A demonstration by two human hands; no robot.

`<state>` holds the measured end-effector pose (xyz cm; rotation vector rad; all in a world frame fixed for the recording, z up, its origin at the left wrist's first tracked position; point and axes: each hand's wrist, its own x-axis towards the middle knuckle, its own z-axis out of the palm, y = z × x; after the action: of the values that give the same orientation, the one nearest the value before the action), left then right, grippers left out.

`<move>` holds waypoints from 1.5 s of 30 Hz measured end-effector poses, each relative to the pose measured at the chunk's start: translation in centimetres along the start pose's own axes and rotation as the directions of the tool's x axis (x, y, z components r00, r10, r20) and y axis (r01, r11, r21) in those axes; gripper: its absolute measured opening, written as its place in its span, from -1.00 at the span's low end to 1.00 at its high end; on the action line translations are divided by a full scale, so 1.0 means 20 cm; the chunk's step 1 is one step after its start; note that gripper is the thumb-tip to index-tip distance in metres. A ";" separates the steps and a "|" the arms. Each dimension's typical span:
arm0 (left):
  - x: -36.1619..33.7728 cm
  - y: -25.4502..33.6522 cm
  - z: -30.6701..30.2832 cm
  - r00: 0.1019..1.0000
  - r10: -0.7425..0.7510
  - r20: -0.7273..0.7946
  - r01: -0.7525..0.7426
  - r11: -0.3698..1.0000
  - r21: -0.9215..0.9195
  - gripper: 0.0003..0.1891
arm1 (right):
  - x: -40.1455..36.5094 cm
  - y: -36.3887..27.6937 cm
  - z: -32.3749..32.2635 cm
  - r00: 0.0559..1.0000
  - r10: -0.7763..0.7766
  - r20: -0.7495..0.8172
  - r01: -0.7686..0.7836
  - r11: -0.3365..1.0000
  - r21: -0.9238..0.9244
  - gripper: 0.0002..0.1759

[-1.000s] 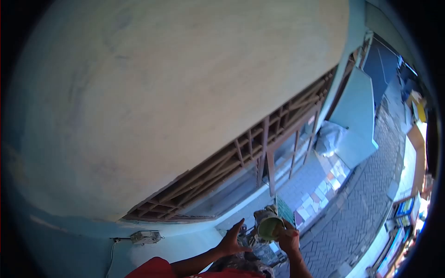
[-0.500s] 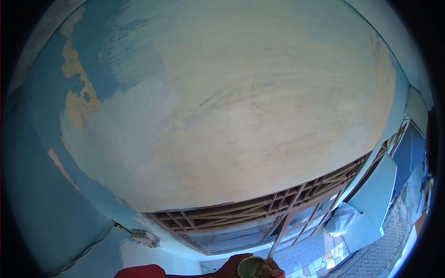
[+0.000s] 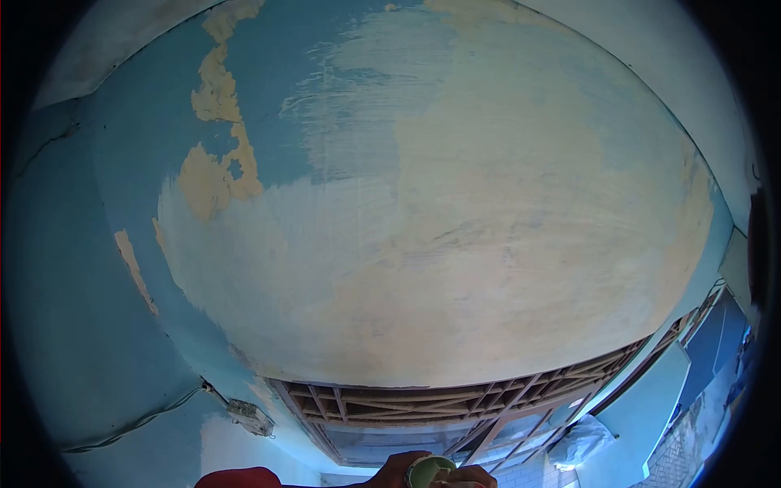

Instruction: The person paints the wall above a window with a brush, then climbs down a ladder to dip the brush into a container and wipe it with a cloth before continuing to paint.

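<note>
At the bottom edge, my left hand (image 3: 394, 470) is wrapped round the side of a small round container (image 3: 425, 469) with a pale rim and a light green inside. A red sleeve (image 3: 237, 478) shows on that arm. Close against the container's right side is my right hand (image 3: 473, 475), its fingers curled at the opening; what they grip is too small to make out. Beyond the hands rises a large wall (image 3: 488, 244) with pale, smeared patches over blue-green paint, and bare yellowish patches (image 3: 207, 183) at the left.
Below the wall runs a brown lattice window frame (image 3: 407, 411). A junction box (image 3: 249, 416) with a cable (image 3: 134, 443) hangs at the lower left. A clear plastic bag (image 3: 582, 443) and a light blue panel (image 3: 643, 407) are at the lower right, beside paving (image 3: 683, 439).
The view has tilted up and turned left, so the wall patches appear further right and the window frame lower. Both hands remain at the container.
</note>
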<state>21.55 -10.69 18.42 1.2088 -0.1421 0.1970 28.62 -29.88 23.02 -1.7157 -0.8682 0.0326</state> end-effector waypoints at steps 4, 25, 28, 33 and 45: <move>0.00 0.00 -0.08 0.991 0.116 -0.065 -0.099 0.969 0.227 -0.63 | 0.04 0.03 -0.05 0.973 0.037 0.228 -0.103 0.954 0.283 -0.54; -0.05 0.25 -0.23 0.989 0.074 -0.130 0.005 0.852 0.524 0.07 | 0.27 -0.12 0.04 0.922 0.317 0.223 -0.335 0.941 0.047 -0.73; -0.04 0.23 -0.26 0.967 0.224 -0.121 -0.089 0.742 0.665 0.07 | 0.29 -0.15 0.01 0.927 0.296 0.232 -0.338 0.925 0.172 -0.76; -0.04 0.34 -0.22 0.988 0.109 -0.113 -0.019 0.797 0.604 0.13 | 0.33 -0.22 -0.09 0.963 0.073 0.261 -0.135 0.965 0.226 -0.67; -0.02 0.39 -0.18 0.987 0.091 -0.133 -0.004 0.840 0.543 0.09 | 0.23 -0.24 -0.07 0.933 0.326 0.152 -0.356 0.898 0.257 -0.69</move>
<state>19.34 -4.77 24.24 1.7522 0.0249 0.3927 30.11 -28.17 29.37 -1.5861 -0.5936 0.4677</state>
